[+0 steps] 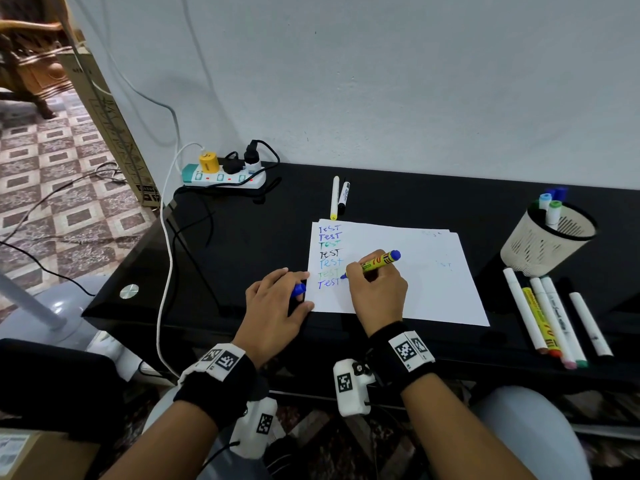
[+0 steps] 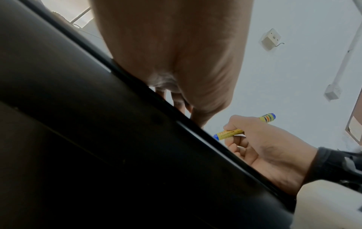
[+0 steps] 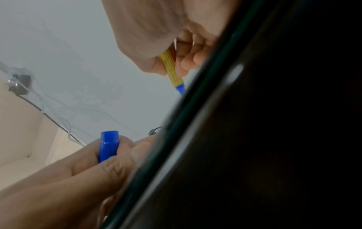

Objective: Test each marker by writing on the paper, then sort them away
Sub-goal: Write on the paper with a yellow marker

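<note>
The right hand (image 1: 377,292) grips a yellow marker (image 1: 377,261) with a blue tip, fingers curled round the barrel, the tip resting on the paper (image 1: 415,271) at the end of the lowest word. The marker tilts up and to the right, its blue end clear of the knuckles. The left hand (image 1: 277,306) lies on the table (image 1: 242,244) at the paper's left edge, its fingers closed round the blue cap (image 1: 298,290), with the thumb touching the sheet's lower left corner. The paper carries a column of seven "TEST" words along its left side in blue, green, black and light blue. Beyond the paper's far edge lie two pens (image 1: 339,197) side by side, one white, one black-capped. To the right stands a perforated cup (image 1: 540,244) holding three markers (image 1: 550,206), caps upward. In front of the cup lies a row of five markers (image 1: 554,317), close together and roughly parallel, with one yellow among the white barrels. A power strip (image 1: 225,176) with plugs sits at the table's far left corner. The right wrist view confirms the cap held between the left hand's fingers.
</note>
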